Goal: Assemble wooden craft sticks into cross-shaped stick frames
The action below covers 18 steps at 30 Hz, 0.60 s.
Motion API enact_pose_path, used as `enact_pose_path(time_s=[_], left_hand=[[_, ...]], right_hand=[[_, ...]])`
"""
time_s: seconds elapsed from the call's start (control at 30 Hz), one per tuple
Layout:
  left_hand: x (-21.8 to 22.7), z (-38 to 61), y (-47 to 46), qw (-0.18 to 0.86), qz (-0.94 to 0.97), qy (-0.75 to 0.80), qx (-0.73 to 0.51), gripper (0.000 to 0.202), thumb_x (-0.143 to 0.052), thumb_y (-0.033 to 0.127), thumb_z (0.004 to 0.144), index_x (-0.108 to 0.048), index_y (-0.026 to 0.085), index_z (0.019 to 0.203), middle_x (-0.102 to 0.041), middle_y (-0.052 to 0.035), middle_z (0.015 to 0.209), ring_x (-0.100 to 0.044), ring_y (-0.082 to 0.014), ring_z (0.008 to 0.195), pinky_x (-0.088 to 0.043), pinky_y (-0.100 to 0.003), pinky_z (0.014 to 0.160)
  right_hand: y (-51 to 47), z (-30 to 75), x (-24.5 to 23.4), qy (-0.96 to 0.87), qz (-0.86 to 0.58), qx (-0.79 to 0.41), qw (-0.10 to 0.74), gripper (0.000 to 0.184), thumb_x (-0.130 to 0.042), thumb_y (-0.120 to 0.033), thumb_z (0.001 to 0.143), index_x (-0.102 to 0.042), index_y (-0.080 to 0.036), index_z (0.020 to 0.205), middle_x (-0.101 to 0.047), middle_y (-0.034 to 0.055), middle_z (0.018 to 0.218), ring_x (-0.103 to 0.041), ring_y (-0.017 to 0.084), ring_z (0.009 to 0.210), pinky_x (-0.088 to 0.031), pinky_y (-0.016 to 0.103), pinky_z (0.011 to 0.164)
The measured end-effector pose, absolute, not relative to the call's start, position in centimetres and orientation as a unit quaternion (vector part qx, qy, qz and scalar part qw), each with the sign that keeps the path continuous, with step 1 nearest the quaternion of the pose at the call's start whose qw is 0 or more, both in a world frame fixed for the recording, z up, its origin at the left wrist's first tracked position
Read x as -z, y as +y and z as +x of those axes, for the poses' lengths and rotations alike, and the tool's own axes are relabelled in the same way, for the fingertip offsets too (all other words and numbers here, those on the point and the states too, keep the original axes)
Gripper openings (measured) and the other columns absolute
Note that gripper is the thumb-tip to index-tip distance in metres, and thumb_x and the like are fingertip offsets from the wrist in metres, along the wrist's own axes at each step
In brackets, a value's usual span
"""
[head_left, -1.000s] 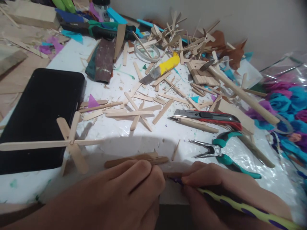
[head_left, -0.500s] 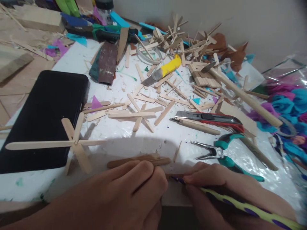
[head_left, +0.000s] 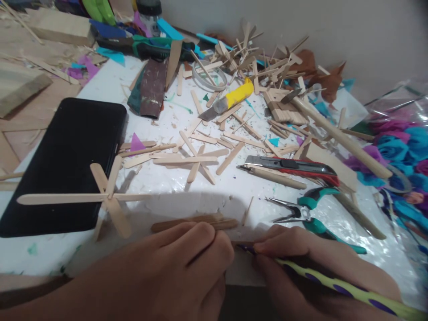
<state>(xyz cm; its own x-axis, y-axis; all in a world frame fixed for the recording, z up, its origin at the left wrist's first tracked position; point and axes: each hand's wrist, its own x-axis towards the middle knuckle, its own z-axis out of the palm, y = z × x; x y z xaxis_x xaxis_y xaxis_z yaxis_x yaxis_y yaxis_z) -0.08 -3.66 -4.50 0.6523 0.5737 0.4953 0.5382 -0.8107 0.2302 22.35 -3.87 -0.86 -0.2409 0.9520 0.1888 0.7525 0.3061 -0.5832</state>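
Observation:
My right hand (head_left: 301, 258) pinches a yellow pencil with purple spots (head_left: 337, 285) near its dark tip. That tip rests by a thin strip of wood (head_left: 245, 244), apparently a craft stick, at the near edge of the white board. Fingers curled, my left hand (head_left: 190, 258) presses on this strip and covers most of it. Several craft sticks (head_left: 194, 221) lie together just beyond my left knuckles. Left of them, a star-shaped piece of crossed craft sticks (head_left: 109, 198) leans partly over a black phone (head_left: 70, 165). Another such star (head_left: 197, 160) lies farther back.
Teal-handled pliers (head_left: 304, 213) lie beyond my right hand, with a red box cutter (head_left: 290, 164) behind. A yellow-handled knife (head_left: 234, 98), sandpaper (head_left: 154, 89) and heaped stick scraps (head_left: 247, 53) sit farther back. Blue and purple paper flowers (head_left: 397, 147) are at the right.
The view has shifted slightly, so things at the left appear a little farther right. Both hands keep almost the same place, the pencil tip still beside the wood strip.

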Motion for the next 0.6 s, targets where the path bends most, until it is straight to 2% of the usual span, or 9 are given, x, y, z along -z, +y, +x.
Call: enact_pose_path(time_s=[0.07,0.17,0.3,0.4,0.6], left_hand=[[4.48,0.02,-3.75,0.034,0.909,0.307,-0.28,0.023,-0.055,0.027,0.106,-0.073,0.018,0.117,-0.076,-0.0073,0.11,-0.072,-0.0215,0.104,-0.061,-0.034,0.099],[4.52,0.05,-3.8,0.032,0.909,0.307,-0.279,0.022,-0.055,0.027,0.106,-0.074,0.017,0.112,-0.076,-0.0071,0.107,-0.072,-0.0209,0.101,-0.062,-0.033,0.095],[4.57,-0.13,-3.69,0.012,0.91,0.295,-0.291,0.026,-0.049,0.019,0.106,-0.074,0.017,0.099,-0.077,-0.0041,0.099,-0.071,-0.0171,0.086,-0.061,-0.027,0.076],[4.42,-0.32,-3.46,-0.006,0.914,0.274,-0.298,0.032,-0.045,0.012,0.105,-0.074,0.017,0.092,-0.077,-0.0014,0.095,-0.067,-0.0162,0.074,-0.055,-0.029,0.062],[4.19,-0.47,-3.16,-0.006,0.918,0.273,-0.287,0.03,-0.048,0.012,0.104,-0.075,0.017,0.092,-0.076,0.0002,0.092,-0.063,-0.0169,0.071,-0.052,-0.032,0.061]], right_hand=[[-3.83,22.36,0.82,-0.764,-0.559,-0.19,0.261,0.015,-0.063,-0.015,0.078,-0.069,-0.028,0.072,-0.077,-0.0057,0.062,-0.07,0.013,0.045,-0.052,0.019,0.042],[-3.84,22.32,0.79,-0.759,-0.567,-0.193,0.255,0.016,-0.062,-0.015,0.078,-0.068,-0.028,0.07,-0.077,-0.0059,0.062,-0.069,0.013,0.044,-0.051,0.019,0.041],[-3.89,22.19,0.87,-0.746,-0.567,-0.212,0.278,0.016,-0.062,-0.014,0.078,-0.067,-0.028,0.072,-0.076,-0.0074,0.062,-0.069,0.012,0.044,-0.053,0.019,0.044],[-3.92,22.16,1.03,-0.737,-0.57,-0.216,0.292,0.016,-0.064,-0.014,0.077,-0.066,-0.029,0.072,-0.076,-0.0079,0.062,-0.068,0.012,0.043,-0.052,0.019,0.043],[-3.97,22.16,1.26,-0.731,-0.573,-0.196,0.313,0.015,-0.068,-0.015,0.075,-0.069,-0.029,0.072,-0.076,-0.0085,0.062,-0.067,0.012,0.043,-0.053,0.019,0.044]])
